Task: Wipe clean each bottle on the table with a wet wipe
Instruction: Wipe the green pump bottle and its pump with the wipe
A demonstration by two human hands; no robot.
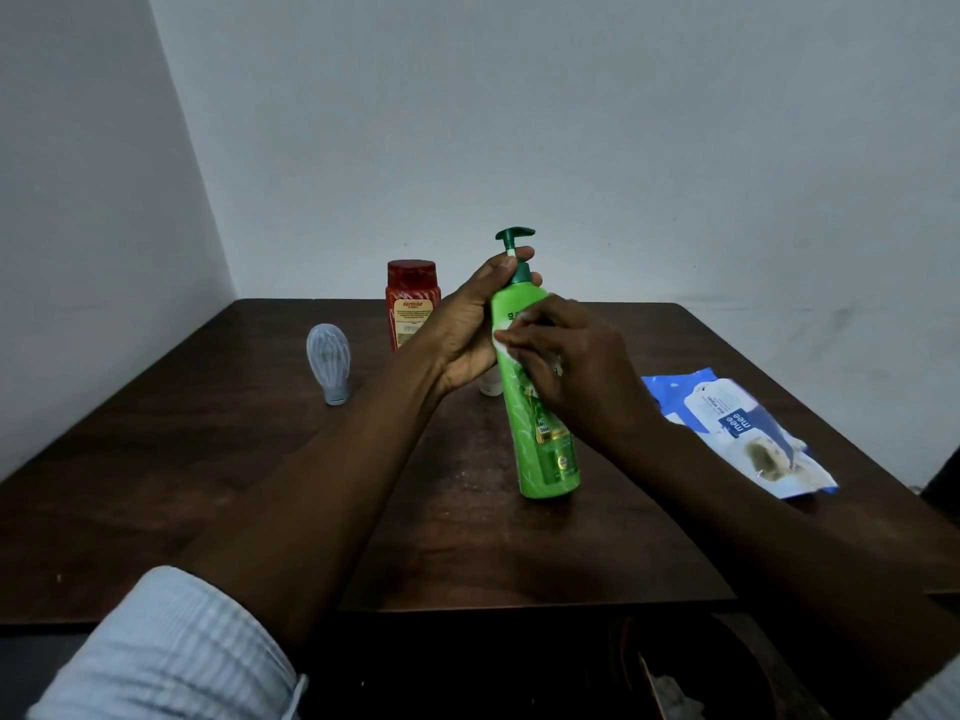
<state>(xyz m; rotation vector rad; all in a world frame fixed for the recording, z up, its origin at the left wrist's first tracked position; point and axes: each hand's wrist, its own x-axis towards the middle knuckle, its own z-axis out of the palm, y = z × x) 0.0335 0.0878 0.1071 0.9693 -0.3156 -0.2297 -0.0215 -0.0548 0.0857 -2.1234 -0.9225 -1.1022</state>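
Note:
A tall green pump bottle (548, 449) stands tilted on the dark wooden table (260, 459). My left hand (467, 324) grips its neck and shoulder just under the dark green pump. My right hand (571, 366) presses a white wet wipe (503, 339) against the bottle's upper front, fingers curled round the wipe. Behind my left hand stands a red bottle (410, 304) with a red cap. A small white bottle (491, 387) shows only partly behind the green one.
A blue and white wet-wipe pack (737, 433) lies on the table at the right. A pale grey bulb-shaped object (330, 363) stands at the left. Below the table's front edge a bin (691, 678) holds crumpled white material. Walls close in behind and to the left.

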